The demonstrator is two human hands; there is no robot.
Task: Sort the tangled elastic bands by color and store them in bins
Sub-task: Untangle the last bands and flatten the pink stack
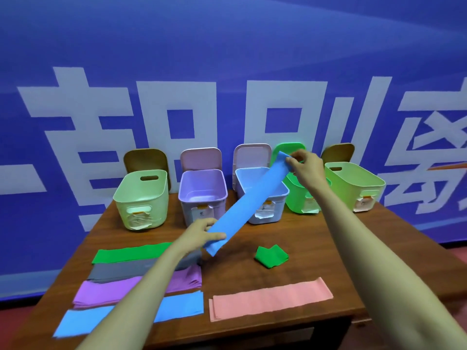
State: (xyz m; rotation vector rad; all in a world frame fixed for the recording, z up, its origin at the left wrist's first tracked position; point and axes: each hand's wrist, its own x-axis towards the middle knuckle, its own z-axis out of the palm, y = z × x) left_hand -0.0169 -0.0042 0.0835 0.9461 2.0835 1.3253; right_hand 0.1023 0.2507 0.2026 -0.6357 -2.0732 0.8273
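Note:
A long blue elastic band (249,202) is stretched flat in the air between both hands, above the table. My left hand (201,233) pinches its near end and my right hand (304,166) pinches its far end over the bins. Flat on the table at the left lie a green band (129,253), a grey band (126,270), a purple band (108,290) and another blue band (80,322), partly under my left forearm. A pink band (271,298) lies at the front right. A folded green band (271,256) sits in the middle.
Five open bins stand in a row at the table's back: a pale green bin (141,198), a lilac bin (202,192), a light blue bin (280,195), a bright green bin (297,195) and a lime bin (353,183). Their lids lean on the blue banner wall.

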